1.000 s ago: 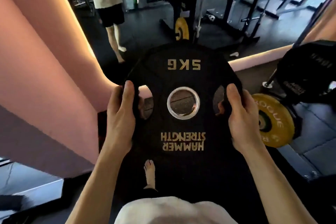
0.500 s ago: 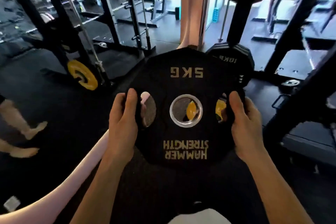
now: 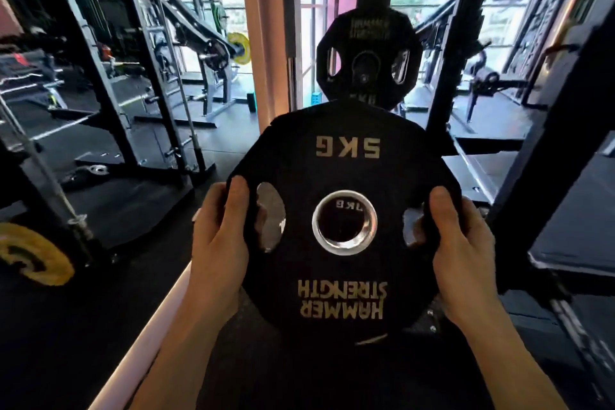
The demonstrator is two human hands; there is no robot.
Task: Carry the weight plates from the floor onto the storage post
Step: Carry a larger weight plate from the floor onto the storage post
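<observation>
Before a racked plate (image 3: 366,53), both hands' grip — left hand (image 3: 219,243), right hand (image 3: 462,250) — clamped on 5KG plate (image 3: 342,203)

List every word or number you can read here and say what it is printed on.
"5KG": gold, upside down, on the held black plate, gripped by the left hand and right hand.
"HAMMER STRENGTH": gold, upside down, on the same plate.
"HAMMER STRENGTH": faint, on the plate on the post.
Number at that plate's bottom edge: partly hidden, unreadable.
Text seen through the held plate's centre hole: too blurred.

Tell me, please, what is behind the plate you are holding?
Behind the held plate, another black plate hangs on the storage post. Its lower part and the rack's base are covered.
</observation>
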